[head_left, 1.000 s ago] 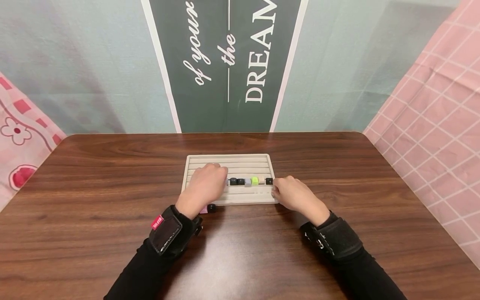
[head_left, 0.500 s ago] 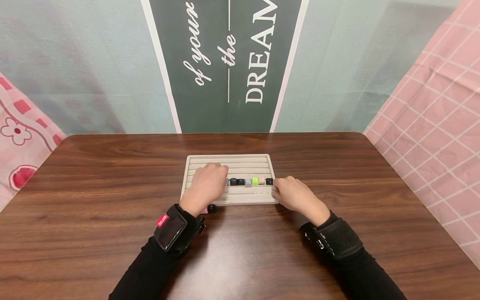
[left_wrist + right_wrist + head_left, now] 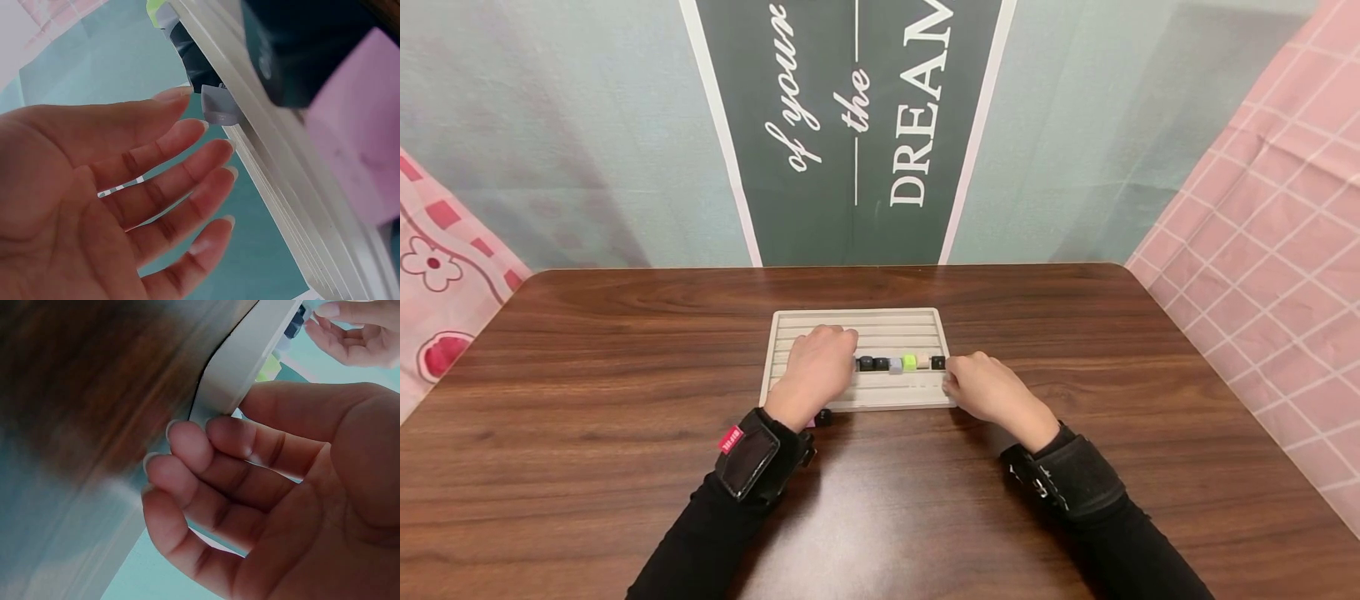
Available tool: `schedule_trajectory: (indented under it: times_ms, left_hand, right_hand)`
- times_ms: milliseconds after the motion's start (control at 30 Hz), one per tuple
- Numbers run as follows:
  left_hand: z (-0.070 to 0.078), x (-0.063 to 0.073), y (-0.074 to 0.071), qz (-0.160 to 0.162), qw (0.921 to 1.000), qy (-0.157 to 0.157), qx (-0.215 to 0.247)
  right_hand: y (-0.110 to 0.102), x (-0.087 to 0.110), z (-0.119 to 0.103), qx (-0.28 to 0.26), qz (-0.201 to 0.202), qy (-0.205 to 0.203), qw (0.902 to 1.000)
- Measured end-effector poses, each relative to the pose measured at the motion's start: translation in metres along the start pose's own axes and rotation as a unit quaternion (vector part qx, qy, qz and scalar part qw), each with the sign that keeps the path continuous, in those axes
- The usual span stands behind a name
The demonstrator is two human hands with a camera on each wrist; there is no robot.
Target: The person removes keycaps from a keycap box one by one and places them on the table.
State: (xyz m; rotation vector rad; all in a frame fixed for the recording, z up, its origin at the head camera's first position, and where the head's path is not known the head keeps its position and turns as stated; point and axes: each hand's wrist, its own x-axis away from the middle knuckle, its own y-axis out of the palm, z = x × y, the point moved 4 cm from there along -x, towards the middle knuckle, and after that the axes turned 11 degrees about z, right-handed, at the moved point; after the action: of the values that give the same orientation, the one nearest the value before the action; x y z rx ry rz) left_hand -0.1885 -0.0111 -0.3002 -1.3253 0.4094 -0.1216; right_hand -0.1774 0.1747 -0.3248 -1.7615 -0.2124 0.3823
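Note:
A cream ridged tray [image 3: 898,318] lies on the table, with a row of keycaps along one ridge: dark ones [image 3: 881,364], a grey-blue one [image 3: 896,366], a lime green one [image 3: 910,362], a beige one [image 3: 923,361] and a black one [image 3: 938,362] at the right end. My left hand [image 3: 818,367] is over the tray's left part. In the left wrist view its thumb and index fingertips are right beside a grey keycap [image 3: 220,107] at the row's end, fingers loosely bent. My right hand [image 3: 988,387] pinches the tray's right edge between thumb and index finger.
Just in front of the tray, partly behind my left wrist, sit a black keycap [image 3: 823,417] and a pink keycap [image 3: 359,131]. The brown wooden table [image 3: 1075,325] extends around the tray. Fabric backdrops [image 3: 1075,167] hang behind it and at both sides.
My left wrist and forearm have shifted slightly to the right, covering more of the pink keycap. My right hand, the tray and the keycap row look unchanged.

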Motion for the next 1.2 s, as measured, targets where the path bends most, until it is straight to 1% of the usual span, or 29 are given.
schedule_trajectory:
  times_ms: [333,633,900,1200]
  left_hand:
    - [0.0013,-0.0011,0.0037,-0.01,0.9999,-0.011,-0.001]
    - [0.002,-0.001,0.0074,0.004,0.9999,-0.003,-0.009]
    - [0.0012,-0.0017,0.0095,0.007,1.0,-0.004,-0.005]
    - [0.0023,-0.0012,0.0062,0.013,0.9999,-0.006,-0.004]
  right_hand:
    - [0.0002,0.0005,0.0007,-0.003,0.0,-0.001,1.0]
    - [0.0012,0.0003,0.0013,-0.001,0.001,-0.002,1.0]
    - [0.0009,-0.0003,0.0006,0.0,-0.001,-0.002,1.0]
    - [-0.0002,0.0004,0.0,-0.001,-0.001,-0.002,1.0]
